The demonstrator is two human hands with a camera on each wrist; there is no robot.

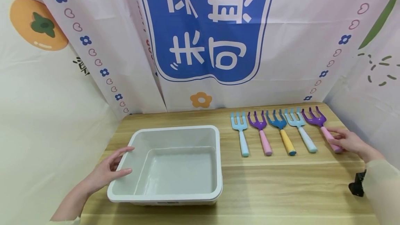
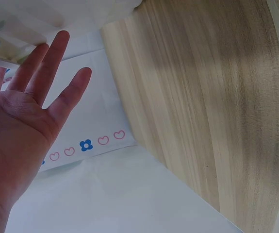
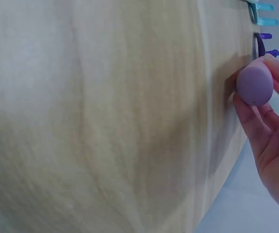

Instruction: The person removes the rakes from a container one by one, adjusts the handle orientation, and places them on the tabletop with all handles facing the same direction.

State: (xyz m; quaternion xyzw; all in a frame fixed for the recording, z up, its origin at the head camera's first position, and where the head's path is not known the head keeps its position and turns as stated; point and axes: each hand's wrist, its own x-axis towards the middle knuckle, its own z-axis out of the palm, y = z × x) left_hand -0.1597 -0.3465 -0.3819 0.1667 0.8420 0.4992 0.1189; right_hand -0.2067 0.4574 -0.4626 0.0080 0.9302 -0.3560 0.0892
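Note:
At the right end of a row of garden hand forks, my right hand [image 1: 351, 143] pinches the pink handle of a purple hand fork [image 1: 316, 119] between thumb and fingers. The right wrist view shows the rounded end of that handle [image 3: 254, 86] close to the tabletop. My left hand [image 1: 104, 171] is at the left side of a pale grey plastic basin [image 1: 167, 197], its fingertips and thumb reaching over the rim. Spread fingers [image 2: 52, 58] appear in the left wrist view beside the basin's outer wall. Nothing lies inside the basin.
Left of the held fork lie a light blue fork [image 1: 306, 138], a blue fork with a yellow handle [image 1: 286, 141], a purple-and-pink fork [image 1: 265, 141] and another light blue fork [image 1: 243, 141]. Printed cloth [image 1: 281, 93] hangs behind the wooden table [image 1: 281, 190]. A small black object [image 1: 357, 185] is by the right sleeve.

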